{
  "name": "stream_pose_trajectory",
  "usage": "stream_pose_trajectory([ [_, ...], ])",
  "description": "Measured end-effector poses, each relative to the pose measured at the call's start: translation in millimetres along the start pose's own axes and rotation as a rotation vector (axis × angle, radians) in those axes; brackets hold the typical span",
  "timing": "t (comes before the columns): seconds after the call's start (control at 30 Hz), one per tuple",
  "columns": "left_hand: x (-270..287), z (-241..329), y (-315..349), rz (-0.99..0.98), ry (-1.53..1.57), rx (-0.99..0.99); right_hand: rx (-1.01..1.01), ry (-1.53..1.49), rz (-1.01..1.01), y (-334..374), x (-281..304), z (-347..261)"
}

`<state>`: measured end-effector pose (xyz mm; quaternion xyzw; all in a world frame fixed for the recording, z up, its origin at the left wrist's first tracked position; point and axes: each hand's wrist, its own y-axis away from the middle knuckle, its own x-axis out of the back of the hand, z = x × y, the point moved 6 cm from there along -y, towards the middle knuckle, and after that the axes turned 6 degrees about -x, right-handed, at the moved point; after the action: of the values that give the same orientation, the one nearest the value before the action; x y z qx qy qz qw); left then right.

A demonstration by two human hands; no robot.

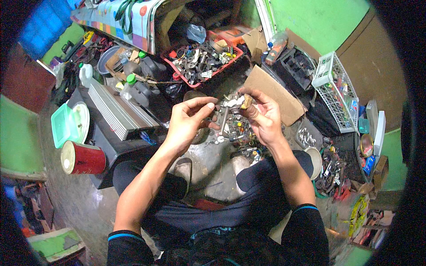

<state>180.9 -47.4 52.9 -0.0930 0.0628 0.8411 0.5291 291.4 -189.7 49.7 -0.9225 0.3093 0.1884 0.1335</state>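
Note:
My right hand (268,119) holds a small yellowish-brown, chunky piece (246,102), pinched between thumb and fingertips. A short distance to its left, my left hand (184,122) is closed, with thumb and forefinger tips together. Whatever may sit between those tips is too small to make out. Below and between both hands, a heap of small metal parts (230,126) is spread on the floor, partly covered by my fingers. Pale shoes (183,170) stand at the near side of the heap.
A red crate (237,55) full of mixed parts stands ahead. Flat cardboard (274,95) leans beyond my right hand, with a white basket (335,95) farther right. On the left are a finned metal panel (117,108), dark jugs with green caps (137,95) and a red can (88,158).

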Motion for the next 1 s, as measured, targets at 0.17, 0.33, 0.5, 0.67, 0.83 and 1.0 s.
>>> stream_pose_trajectory([
  [0.17,-6.7,8.6,5.8,-0.068,-0.168,-0.059,-0.059,-0.060,-0.044,-0.6,-3.3,8.2],
  [0.33,-7.5,11.1,6.2,-0.084,-0.242,-0.191,-0.077,-0.097,-0.074,-2.0,-5.0,15.0],
  [0.5,-6.5,-1.9,6.3,-0.029,-0.107,-0.025,0.022,0.153,-0.042,-2.2,-4.6,9.2],
  [0.67,3.0,6.5,6.0,0.034,-0.301,-0.164,0.092,0.280,-0.031,-1.5,-11.2,4.4],
  [0.83,5.6,7.3,2.6,0.083,-0.225,-0.133,0.092,0.262,0.017,-1.5,-4.3,5.9],
  [1.0,10.3,-1.7,-0.9,0.105,-0.195,-0.157,0.150,0.350,0.002,0.0,-15.7,0.5],
])
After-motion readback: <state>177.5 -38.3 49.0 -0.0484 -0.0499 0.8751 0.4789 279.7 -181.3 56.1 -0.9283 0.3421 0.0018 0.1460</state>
